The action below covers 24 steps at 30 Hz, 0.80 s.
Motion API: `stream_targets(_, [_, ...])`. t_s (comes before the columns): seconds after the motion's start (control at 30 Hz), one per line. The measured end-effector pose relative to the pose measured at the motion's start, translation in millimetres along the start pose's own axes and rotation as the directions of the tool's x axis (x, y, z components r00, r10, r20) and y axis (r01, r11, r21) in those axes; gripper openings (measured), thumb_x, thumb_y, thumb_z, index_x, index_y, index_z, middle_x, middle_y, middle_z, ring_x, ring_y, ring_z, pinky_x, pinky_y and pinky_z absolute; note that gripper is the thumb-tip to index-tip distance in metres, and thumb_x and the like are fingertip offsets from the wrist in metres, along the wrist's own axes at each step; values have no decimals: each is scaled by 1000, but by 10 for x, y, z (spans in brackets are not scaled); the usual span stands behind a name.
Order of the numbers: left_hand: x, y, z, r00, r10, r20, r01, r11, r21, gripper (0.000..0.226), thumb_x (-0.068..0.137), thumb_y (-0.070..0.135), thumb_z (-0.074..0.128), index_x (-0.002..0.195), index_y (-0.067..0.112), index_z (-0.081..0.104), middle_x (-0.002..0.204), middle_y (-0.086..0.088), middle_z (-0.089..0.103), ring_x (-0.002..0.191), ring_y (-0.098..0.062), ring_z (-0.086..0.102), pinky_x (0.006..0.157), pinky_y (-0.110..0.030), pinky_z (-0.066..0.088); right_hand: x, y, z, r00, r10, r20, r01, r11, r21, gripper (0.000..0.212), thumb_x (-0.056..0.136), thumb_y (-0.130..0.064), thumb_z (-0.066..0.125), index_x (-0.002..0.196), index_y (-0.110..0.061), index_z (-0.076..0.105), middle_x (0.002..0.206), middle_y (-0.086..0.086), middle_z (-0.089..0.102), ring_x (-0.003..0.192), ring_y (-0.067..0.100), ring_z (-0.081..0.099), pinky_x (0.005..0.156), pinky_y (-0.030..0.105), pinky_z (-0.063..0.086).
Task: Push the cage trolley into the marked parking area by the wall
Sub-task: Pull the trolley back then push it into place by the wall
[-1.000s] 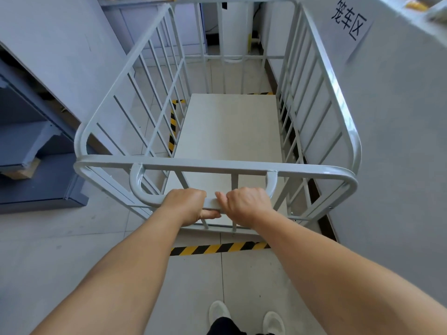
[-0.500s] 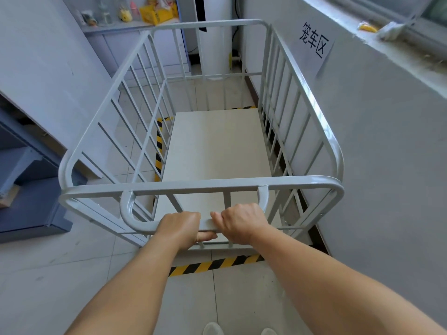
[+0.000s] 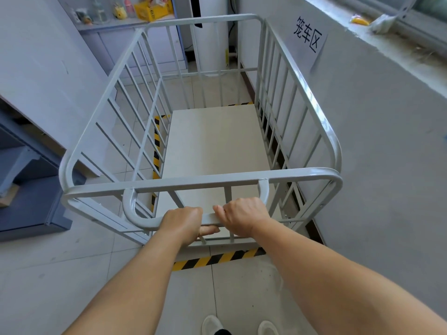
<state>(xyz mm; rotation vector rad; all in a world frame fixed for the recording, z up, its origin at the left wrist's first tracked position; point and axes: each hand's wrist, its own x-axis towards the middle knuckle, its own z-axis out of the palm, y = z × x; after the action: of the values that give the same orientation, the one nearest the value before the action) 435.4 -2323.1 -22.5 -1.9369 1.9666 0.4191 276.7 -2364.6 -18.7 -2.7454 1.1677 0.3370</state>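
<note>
One wall (image 3: 377,131) runs along the right, carrying one paper sign (image 3: 308,36). One trolley (image 3: 205,151), a white cage with an empty deck, stands just beside that wall, inside three visible strips of black-and-yellow tape (image 3: 217,258) on the tiled floor (image 3: 60,274); parts of the tape are hidden under the deck. One grey bench (image 3: 26,189) at left is cut off. Two hands, left hand (image 3: 183,222) and right hand (image 3: 243,217), are each wrapped round the one handle (image 3: 135,213), close together. Two shoes (image 3: 212,325) are cropped at the bottom edge. Clutter on the far shelf (image 3: 121,22) is hard to make out.
</note>
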Motion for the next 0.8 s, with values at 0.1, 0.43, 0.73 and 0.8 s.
stream_targets(0.1, [-17,-5,3,1000,-12,8,12,1000,-9,56,84,72,43,101,19,51,89,2,55,82,-21,58,72,-34,45,-3,-27,17,1000,-23,-4,23,997,-67,17,102,-35,35,112,-22,41,66,2,48,55,20,48,45,28,33])
stream_targets(0.43, [2,-23,14,999,-33,2,33,999,-41,57,80,76,45,91,20,48,84,1,55,79,-22,56,66,-34,43,-16,-170,119,984,176,-10,-176,984,-12,35,97,-27,41,131,-23,37,68,1,47,72,25,46,83,39,31])
stream_targets(0.73, [-53,102,-40,999,-40,21,41,999,-28,52,85,70,45,92,18,48,85,-1,56,80,-21,58,68,-33,45,-78,-43,159,975,190,-114,-179,978,104,30,102,-27,28,130,-22,41,63,-2,51,63,22,52,86,38,30])
stream_targets(0.8, [-48,119,-54,999,-40,24,41,999,-19,52,85,69,45,92,18,48,87,-2,57,80,-22,58,68,-34,46,-96,-19,144,977,176,-123,-158,976,147,30,103,-27,28,130,-23,40,63,-2,51,68,23,55,85,37,29])
